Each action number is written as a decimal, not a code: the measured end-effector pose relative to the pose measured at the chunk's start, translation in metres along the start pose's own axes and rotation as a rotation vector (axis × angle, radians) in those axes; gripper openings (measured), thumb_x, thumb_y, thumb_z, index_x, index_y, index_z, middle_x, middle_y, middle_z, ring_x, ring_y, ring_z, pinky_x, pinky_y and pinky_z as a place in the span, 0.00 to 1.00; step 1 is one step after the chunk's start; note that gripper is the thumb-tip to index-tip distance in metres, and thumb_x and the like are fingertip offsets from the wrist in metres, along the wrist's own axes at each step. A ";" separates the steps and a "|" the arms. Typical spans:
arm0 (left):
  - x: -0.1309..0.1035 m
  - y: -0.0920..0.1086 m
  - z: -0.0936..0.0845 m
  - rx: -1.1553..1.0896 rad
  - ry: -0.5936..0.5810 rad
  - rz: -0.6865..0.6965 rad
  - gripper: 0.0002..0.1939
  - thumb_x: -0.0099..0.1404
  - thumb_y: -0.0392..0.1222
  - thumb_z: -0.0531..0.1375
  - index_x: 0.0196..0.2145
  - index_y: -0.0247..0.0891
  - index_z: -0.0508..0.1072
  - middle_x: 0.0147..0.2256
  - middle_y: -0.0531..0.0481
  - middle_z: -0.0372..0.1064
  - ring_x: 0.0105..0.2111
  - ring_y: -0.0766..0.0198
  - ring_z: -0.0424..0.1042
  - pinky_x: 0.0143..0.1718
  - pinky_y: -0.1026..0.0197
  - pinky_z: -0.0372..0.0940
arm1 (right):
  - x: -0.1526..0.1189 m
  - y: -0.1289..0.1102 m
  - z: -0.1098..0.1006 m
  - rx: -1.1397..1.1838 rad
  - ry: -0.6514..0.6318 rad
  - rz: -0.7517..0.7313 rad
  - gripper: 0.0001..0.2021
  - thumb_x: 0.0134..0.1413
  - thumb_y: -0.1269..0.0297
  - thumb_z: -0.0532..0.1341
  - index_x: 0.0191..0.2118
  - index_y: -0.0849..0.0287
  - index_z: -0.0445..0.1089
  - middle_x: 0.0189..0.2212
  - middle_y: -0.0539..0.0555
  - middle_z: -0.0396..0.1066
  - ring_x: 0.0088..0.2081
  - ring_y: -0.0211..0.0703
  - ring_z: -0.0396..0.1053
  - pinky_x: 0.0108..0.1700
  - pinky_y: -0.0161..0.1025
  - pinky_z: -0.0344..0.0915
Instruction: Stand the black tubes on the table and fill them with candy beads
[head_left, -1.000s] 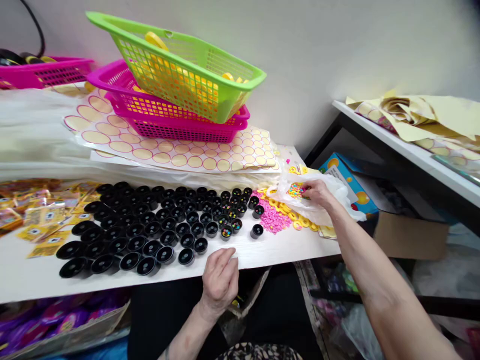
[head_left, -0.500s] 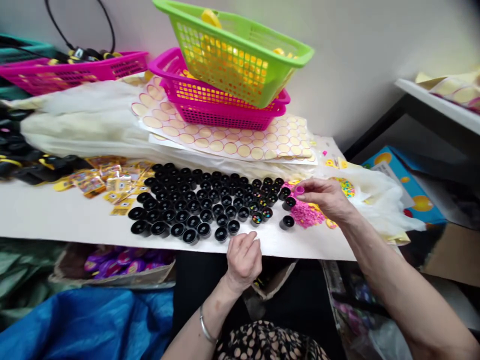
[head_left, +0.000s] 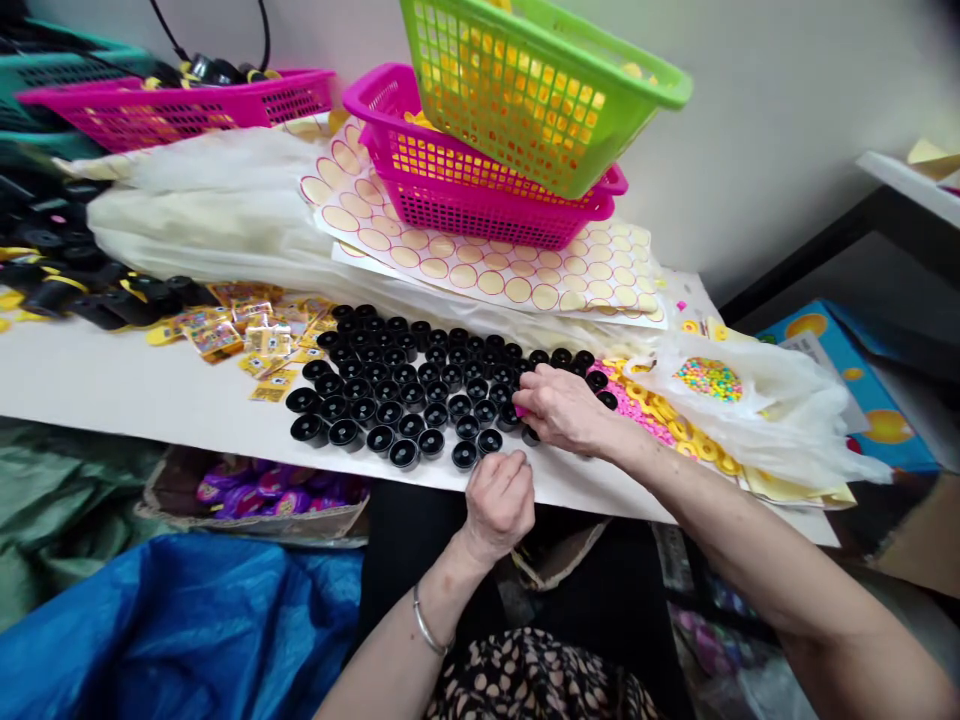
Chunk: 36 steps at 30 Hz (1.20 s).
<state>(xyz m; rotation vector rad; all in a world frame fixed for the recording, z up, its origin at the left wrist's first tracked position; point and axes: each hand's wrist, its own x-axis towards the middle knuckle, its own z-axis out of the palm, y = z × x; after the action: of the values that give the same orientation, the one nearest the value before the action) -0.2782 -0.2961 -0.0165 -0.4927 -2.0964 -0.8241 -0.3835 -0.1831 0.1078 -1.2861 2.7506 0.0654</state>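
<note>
Many small black round cups (head_left: 388, 414) stand in rows on the white table. My right hand (head_left: 562, 408) is over the right end of the rows, its fingers pinched on a small pink cup (head_left: 520, 411), mostly hidden by them. It covers several of the black cups. At the table's front edge my left hand (head_left: 501, 505) is curled into a fist, just in front of the nearest cups; whatever it may hold is hidden. Right of the rows lies a heap of tiny pink pieces (head_left: 646, 418), with yellow rings (head_left: 701, 443) beside it.
A white plastic bag (head_left: 787, 425) shows multicoloured beads (head_left: 709, 379) through its opening. Behind the cups, a green basket (head_left: 517, 110) of yellow parts sits on a pink basket (head_left: 487, 215), over sticker sheets (head_left: 491, 285). Small printed packets (head_left: 266, 342) and black parts (head_left: 56, 290) lie left.
My right hand has moved left from the pink heap to over the black cups, carrying the small pink cup. My left hand remains a fist at the edge. The view has shifted slightly.
</note>
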 end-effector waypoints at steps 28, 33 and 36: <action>0.002 -0.004 0.004 -0.011 -0.001 0.041 0.12 0.53 0.25 0.60 0.36 0.34 0.71 0.36 0.42 0.74 0.32 0.59 0.68 0.32 0.56 0.66 | -0.139 0.202 0.041 0.437 0.342 1.073 0.04 0.27 0.74 0.61 0.15 0.59 0.65 0.17 0.51 0.63 0.31 0.49 0.65 0.33 0.40 0.56; 0.003 -0.006 0.006 -0.014 0.019 0.062 0.14 0.52 0.25 0.61 0.37 0.34 0.70 0.35 0.41 0.74 0.32 0.59 0.69 0.33 0.56 0.66 | -0.152 0.205 0.051 0.675 0.560 1.003 0.12 0.31 0.60 0.64 0.26 0.61 0.67 0.19 0.48 0.64 0.23 0.38 0.61 0.26 0.36 0.57; 0.002 -0.008 0.007 -0.016 0.016 0.076 0.14 0.52 0.25 0.61 0.37 0.34 0.70 0.35 0.41 0.74 0.32 0.58 0.70 0.34 0.56 0.67 | -0.162 0.201 0.055 0.773 0.706 0.967 0.17 0.32 0.56 0.65 0.30 0.61 0.66 0.24 0.50 0.67 0.25 0.38 0.64 0.28 0.37 0.62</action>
<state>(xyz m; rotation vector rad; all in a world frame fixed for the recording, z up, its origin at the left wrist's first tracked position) -0.2879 -0.2964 -0.0213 -0.5689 -2.0452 -0.7996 -0.4307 0.0737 0.0706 0.3139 3.0389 -1.4173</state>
